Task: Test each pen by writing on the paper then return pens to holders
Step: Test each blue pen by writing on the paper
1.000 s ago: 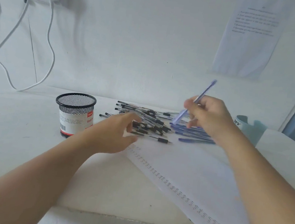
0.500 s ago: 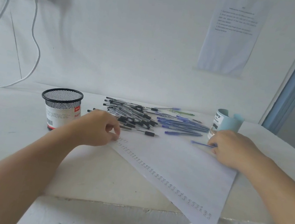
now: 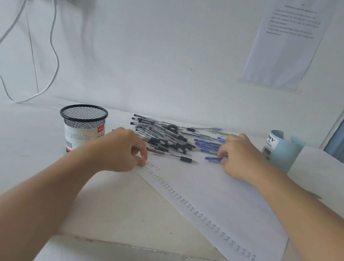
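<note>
A white lined paper (image 3: 224,206) lies slanted on the table, a row of small pen marks along its left edge. My left hand (image 3: 123,152) pinches its top left corner with curled fingers. My right hand (image 3: 240,159) rests on the paper's upper part and grips a blue pen (image 3: 212,158) lying low, its tip pointing left. Behind the paper lie a pile of black pens (image 3: 161,135) and a smaller row of blue pens (image 3: 207,143). A black mesh holder (image 3: 82,126) stands at the left, and a light blue holder (image 3: 283,150) at the right.
The white table (image 3: 19,153) ends at a front edge just below the paper's lower corner, which hangs over it. White cables (image 3: 51,51) hang from a wall socket at the upper left. A printed sheet (image 3: 287,40) is stuck on the wall.
My right hand has come down from the air with the blue pen to the paper, then slid left toward the blue pens. My left hand has closed on the paper's corner.
</note>
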Demonstrator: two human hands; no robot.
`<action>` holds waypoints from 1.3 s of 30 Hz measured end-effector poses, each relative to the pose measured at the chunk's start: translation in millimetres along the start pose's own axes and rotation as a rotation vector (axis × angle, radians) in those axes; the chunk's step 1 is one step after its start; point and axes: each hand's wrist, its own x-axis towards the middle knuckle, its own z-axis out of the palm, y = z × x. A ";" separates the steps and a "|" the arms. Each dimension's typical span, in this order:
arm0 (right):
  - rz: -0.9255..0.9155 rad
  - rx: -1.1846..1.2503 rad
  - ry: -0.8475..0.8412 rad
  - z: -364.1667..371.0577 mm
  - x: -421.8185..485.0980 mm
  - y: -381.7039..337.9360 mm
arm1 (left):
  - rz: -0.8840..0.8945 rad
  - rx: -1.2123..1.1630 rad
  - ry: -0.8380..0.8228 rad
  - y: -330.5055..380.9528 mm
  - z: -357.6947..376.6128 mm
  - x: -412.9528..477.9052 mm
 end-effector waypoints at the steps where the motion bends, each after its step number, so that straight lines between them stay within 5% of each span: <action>1: -0.007 0.021 0.044 -1.4 -0.8 -0.1 | 0.001 0.000 -0.002 -0.3 -0.1 0.3; 6: 0.043 0.576 0.356 -34.1 -8.7 -21.7 | 0.000 0.003 -0.013 -0.6 0.7 2.6; 10: 0.070 1.512 -0.142 -72.9 -17.3 -59.9 | 0.007 0.003 -0.009 -2.1 1.5 2.5; 19: -0.106 1.843 -0.230 -70.4 -12.8 -99.0 | 0.022 -0.017 -0.014 -2.2 -0.3 1.5; 24: -0.115 1.844 -0.206 -42.7 -7.5 -112.1 | 0.011 -0.028 -0.035 -0.4 -1.1 0.0; 27: -0.077 1.877 -0.345 -34.2 -5.0 -112.5 | -0.002 -0.022 -0.033 3.3 -2.5 -1.4; 34: -0.046 1.574 -0.454 -20.0 -7.8 -108.4 | -0.020 -0.022 -0.046 7.1 -6.2 -3.1; 39: -0.077 1.201 -0.201 -5.2 -9.3 -121.6 | -0.039 -0.030 -0.056 8.6 -6.0 -3.6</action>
